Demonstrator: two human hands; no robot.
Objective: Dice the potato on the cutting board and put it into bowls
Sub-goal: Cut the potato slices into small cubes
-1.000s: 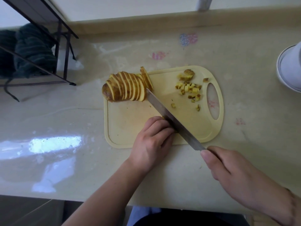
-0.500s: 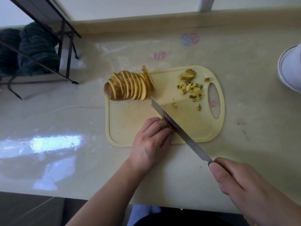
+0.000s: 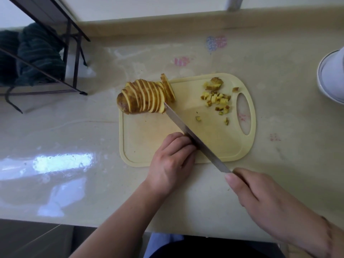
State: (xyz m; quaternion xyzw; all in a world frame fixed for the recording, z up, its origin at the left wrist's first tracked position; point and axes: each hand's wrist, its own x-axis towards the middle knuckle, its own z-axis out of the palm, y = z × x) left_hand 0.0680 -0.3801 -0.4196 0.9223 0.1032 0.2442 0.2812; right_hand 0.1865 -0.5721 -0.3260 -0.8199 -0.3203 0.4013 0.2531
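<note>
The potato (image 3: 144,98) lies at the far left corner of the cutting board (image 3: 149,135), already cut into a fan of thin slices that lean on one another, with its uncut end hanging just over the board's left edge. A small heap of finished cubes (image 3: 216,100) sits toward the right, near the board's handle hole, with a few strays closer in.

The knife (image 3: 188,130) runs on a slant across the board, its tip touching the nearest slices of the fan. The right hand (image 3: 266,200) grips the handle at the near right. The left hand (image 3: 172,161) has its fingers curled down over something small against the blade at the near edge; I think it is a slice or two being cut, but the fingers hide it.

To do this cut well, I would keep those knuckles tucked and against the flat of the blade, fingertips back, and take short strokes so the long blade does not knock the fan over. Moving the potato fully onto the board would steady it.

A white bowl (image 3: 333,77) stands at the far right edge of the pale counter (image 3: 55,127), well apart from the board. A dark rack (image 3: 74,58) with a green cloth (image 3: 35,54) fills the far left.
</note>
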